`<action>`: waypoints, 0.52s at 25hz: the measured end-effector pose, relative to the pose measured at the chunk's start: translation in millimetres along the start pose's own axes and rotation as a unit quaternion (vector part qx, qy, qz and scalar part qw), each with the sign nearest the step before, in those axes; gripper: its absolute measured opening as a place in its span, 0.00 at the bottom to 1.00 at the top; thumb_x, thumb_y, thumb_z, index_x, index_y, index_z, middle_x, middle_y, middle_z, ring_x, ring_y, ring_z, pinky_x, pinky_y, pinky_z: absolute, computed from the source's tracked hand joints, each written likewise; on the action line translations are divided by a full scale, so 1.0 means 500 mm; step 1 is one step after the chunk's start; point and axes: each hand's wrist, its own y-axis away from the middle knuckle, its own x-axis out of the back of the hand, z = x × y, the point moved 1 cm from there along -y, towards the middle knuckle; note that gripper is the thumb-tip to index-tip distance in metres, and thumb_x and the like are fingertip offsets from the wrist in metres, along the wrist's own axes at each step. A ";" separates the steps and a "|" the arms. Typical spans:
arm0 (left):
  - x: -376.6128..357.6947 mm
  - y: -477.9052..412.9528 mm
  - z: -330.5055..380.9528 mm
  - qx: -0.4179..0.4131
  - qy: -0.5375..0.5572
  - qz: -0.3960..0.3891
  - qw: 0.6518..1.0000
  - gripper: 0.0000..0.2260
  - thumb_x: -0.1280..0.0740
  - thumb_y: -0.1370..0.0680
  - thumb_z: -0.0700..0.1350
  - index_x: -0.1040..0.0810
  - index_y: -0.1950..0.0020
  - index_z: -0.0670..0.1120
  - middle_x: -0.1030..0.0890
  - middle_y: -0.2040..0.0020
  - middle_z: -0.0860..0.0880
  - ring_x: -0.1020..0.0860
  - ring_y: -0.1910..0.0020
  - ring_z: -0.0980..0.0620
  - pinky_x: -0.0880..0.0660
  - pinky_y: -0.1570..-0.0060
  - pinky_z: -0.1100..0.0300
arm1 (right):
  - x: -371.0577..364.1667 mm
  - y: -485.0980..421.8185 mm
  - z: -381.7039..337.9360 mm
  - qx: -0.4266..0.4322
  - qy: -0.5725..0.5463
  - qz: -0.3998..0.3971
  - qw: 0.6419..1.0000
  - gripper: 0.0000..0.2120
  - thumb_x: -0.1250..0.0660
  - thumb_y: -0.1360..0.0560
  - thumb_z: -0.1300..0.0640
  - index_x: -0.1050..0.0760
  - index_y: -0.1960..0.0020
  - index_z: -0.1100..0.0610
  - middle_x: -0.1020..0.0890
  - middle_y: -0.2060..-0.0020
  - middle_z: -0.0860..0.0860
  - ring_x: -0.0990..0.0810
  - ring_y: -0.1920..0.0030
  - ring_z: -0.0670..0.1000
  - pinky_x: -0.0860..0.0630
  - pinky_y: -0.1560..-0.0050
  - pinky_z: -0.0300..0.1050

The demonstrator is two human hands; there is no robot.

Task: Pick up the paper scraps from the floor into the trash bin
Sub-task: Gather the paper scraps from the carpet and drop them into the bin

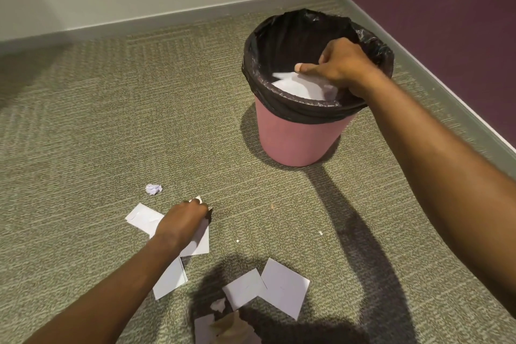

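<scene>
A pink trash bin (298, 139) with a black liner stands on the carpet near the room's corner. My right hand (343, 67) is over its opening with the thumb stretched out, and white paper (301, 86) hangs under the palm just inside the rim; the fingers holding it are hidden. My left hand (181, 223) is down on the floor, fingers curled round a white paper scrap (196, 243). Flat white scraps (282, 285) lie around it, and a small crumpled ball (153, 189) lies beyond it.
More scraps and a brownish crumpled piece (231, 327) lie at the bottom edge in my shadow. A grey wall with a skirting board (167, 17) runs behind, and a purple wall (446, 22) closes the right side. Tiny crumbs (272, 206) dot the carpet.
</scene>
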 end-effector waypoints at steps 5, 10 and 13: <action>0.034 0.000 -0.010 0.016 0.084 0.061 0.994 0.06 0.31 0.25 0.42 0.21 0.49 0.44 0.19 0.52 0.45 0.19 0.54 0.45 0.26 0.60 0.56 | 0.010 -0.002 0.002 0.015 -0.030 0.079 0.996 0.09 0.30 0.24 0.58 0.19 0.53 0.65 0.15 0.57 0.57 0.18 0.56 0.53 0.19 0.50 0.51; 0.122 -0.004 -0.040 0.109 0.298 0.179 0.931 0.07 0.35 0.23 0.32 0.19 0.47 0.36 0.19 0.60 0.40 0.23 0.69 0.48 0.30 0.73 0.63 | 0.032 0.045 -0.026 0.107 -0.093 0.164 0.976 0.08 0.35 0.23 0.60 0.18 0.54 0.60 0.17 0.61 0.51 0.19 0.62 0.46 0.26 0.64 0.36; 0.251 0.008 -0.088 0.142 0.387 0.282 0.866 0.07 0.36 0.24 0.29 0.19 0.49 0.34 0.21 0.67 0.44 0.24 0.74 0.52 0.30 0.81 0.70 | 0.036 0.074 -0.029 0.152 -0.143 0.172 0.963 0.06 0.34 0.24 0.58 0.18 0.54 0.57 0.18 0.63 0.46 0.17 0.60 0.47 0.21 0.58 0.41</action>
